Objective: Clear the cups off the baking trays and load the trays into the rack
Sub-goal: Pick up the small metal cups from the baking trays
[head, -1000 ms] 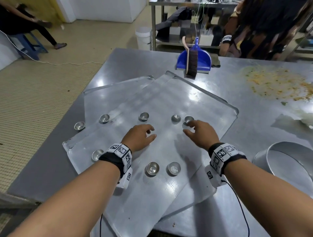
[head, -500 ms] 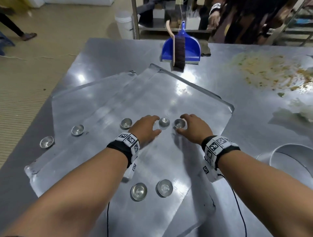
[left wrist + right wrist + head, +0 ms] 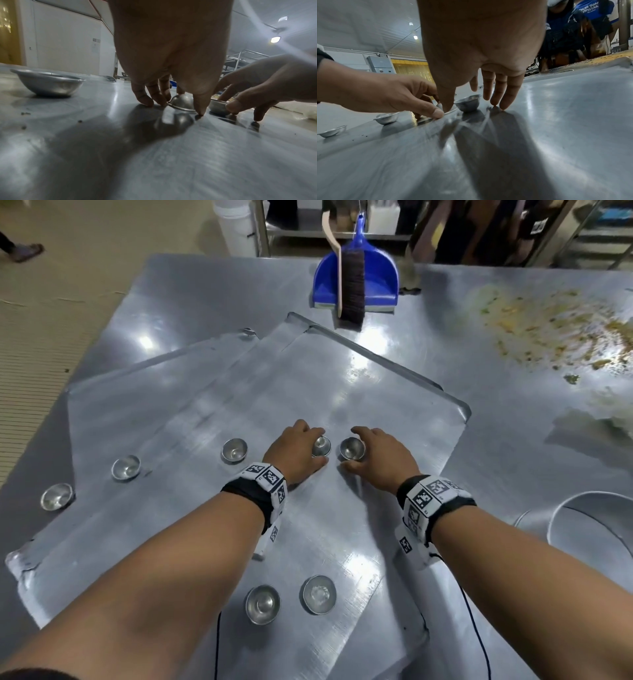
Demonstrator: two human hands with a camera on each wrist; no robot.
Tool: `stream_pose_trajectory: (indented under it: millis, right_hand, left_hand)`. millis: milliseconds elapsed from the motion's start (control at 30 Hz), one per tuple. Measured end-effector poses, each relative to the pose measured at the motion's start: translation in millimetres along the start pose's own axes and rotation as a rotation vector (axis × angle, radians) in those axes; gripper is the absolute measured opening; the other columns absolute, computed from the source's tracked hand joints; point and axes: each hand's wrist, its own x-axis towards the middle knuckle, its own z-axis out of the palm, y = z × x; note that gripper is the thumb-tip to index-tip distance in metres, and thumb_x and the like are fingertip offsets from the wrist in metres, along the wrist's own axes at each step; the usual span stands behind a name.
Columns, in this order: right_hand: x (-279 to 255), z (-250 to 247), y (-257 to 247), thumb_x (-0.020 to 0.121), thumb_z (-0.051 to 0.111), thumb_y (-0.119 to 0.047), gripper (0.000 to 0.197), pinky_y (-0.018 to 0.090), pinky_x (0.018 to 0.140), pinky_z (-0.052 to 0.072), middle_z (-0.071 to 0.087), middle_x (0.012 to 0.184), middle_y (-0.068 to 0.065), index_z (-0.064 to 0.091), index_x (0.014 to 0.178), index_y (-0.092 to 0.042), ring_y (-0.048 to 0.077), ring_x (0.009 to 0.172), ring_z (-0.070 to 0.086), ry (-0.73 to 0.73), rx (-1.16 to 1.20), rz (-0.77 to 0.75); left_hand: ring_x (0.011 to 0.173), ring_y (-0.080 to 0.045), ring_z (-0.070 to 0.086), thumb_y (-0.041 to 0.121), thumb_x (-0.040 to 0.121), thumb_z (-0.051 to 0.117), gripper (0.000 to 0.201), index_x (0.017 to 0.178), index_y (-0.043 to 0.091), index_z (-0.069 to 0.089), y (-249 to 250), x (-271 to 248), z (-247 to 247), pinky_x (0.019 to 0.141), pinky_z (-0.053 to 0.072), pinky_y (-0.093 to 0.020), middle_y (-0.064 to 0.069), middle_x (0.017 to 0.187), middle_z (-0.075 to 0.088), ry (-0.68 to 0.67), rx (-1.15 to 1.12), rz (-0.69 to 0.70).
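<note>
Mid-frame, left hand (image 3: 295, 454) pinched a tipped cup (image 3: 321, 446); right hand (image 3: 380, 461), fingers apart, flanked another cup (image 3: 351, 448). Shirt text upper right prob. unreadable.

Overhead lamps glare off the steel tray (image 3: 346, 378); wrist views dim, blurred, edge-warped, heavily shadowed

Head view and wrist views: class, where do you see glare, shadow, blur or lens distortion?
Head view: bright glare patches on the top baking tray, straight table edges bowed by the wide lens. Left wrist view: the left hand casts a dark shadow forward, foreground tray smeared. Right wrist view: long finger shadows, blurred foreground.
</note>
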Motion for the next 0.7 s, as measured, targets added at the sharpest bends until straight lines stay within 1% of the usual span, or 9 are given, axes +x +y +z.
stream_pose_trajectory:
  millis: [100,200,333,400,467,533,567,633,700]
  right_hand:
    - [-1,0,1,0.083,0.074,-0.054,0.083,0.042,0.098,0.049,0.053,0.143,0.005,0.036,0.152,-0.028,0.028,0.127,0.053,0.008,0.022,0.000]
    - [0,1,2,0.087,0.070,-0.052,0.071,0.043,0.098,0.048,0.055,0.141,0.003,0.043,0.148,-0.028,0.027,0.126,0.053,0.004,0.005,-0.005]
    - [0,3,0,0.086,0.067,-0.048,0.041,0.040,0.085,0.050,0.064,0.117,0.000,0.061,0.122,-0.028,0.026,0.109,0.057,0.028,-0.030,-0.012]
    - [-2,3,-1,0.083,0.066,-0.049,0.034,0.039,0.079,0.051,0.065,0.105,-0.003,0.062,0.108,-0.028,0.024,0.100,0.059,0.042,-0.017,-0.005]
    - [-4,3,-1,0.081,0.066,-0.048,0.031,0.039,0.077,0.052,0.066,0.100,-0.003,0.061,0.104,-0.027,0.024,0.096,0.060,0.048,0.005,0.004]
    - [-6,4,0,0.083,0.067,-0.045,0.035,0.040,0.081,0.052,0.068,0.105,-0.001,0.062,0.112,-0.027,0.026,0.101,0.062,0.052,0.013,0.011]
    - [-8,3,0,0.085,0.067,-0.046,0.043,0.041,0.086,0.052,0.068,0.114,0.000,0.060,0.123,-0.027,0.027,0.107,0.061,0.044,0.010,0.006]
    - [-13,2,-2,0.089,0.066,-0.047,0.058,0.042,0.095,0.050,0.064,0.128,0.003,0.052,0.142,-0.028,0.028,0.119,0.058,0.017,-0.014,-0.014]
    - [-18,1,-4,0.090,0.067,-0.047,0.054,0.041,0.094,0.050,0.063,0.125,0.004,0.055,0.140,-0.029,0.027,0.116,0.059,0.012,-0.029,-0.028]
  left_hand:
    - [0.122,-0.029,0.052,0.041,0.091,0.069,0.061,0.145,0.022,0.050,0,1,2,0.102,0.048,-0.044,-0.008,0.134,0.049,0.009,-0.007,-0.004]
    - [0.116,-0.030,0.054,0.038,0.092,0.068,0.049,0.136,0.020,0.056,1,2,3,0.098,0.049,-0.044,-0.008,0.129,0.050,0.014,0.000,0.002]
    - [0.111,-0.027,0.054,0.035,0.092,0.069,0.040,0.125,0.016,0.058,0,0,5,0.094,0.049,-0.040,-0.006,0.126,0.052,0.040,-0.024,0.014]
    - [0.107,-0.026,0.054,0.036,0.091,0.070,0.036,0.118,0.016,0.057,-1,-3,5,0.088,0.047,-0.037,-0.006,0.121,0.054,0.062,-0.026,0.030]
    - [0.099,-0.026,0.056,0.036,0.090,0.072,0.033,0.111,0.016,0.055,-2,-6,4,0.079,0.043,-0.033,-0.004,0.111,0.057,0.081,-0.035,0.034]
    - [0.093,-0.026,0.058,0.037,0.089,0.073,0.033,0.107,0.017,0.054,-1,-11,2,0.075,0.040,-0.031,-0.003,0.105,0.060,0.095,-0.059,0.023]
    - [0.094,-0.026,0.060,0.038,0.089,0.074,0.035,0.110,0.018,0.055,-1,-14,0,0.075,0.042,-0.032,-0.003,0.107,0.061,0.098,-0.074,0.019]
    - [0.106,-0.027,0.061,0.039,0.091,0.072,0.047,0.131,0.020,0.056,-1,-20,-3,0.086,0.048,-0.034,-0.006,0.120,0.062,0.092,-0.087,0.024]
    - [0.112,-0.027,0.059,0.039,0.093,0.069,0.055,0.142,0.022,0.054,-2,-27,-7,0.096,0.048,-0.035,-0.008,0.126,0.058,0.079,-0.097,0.012]
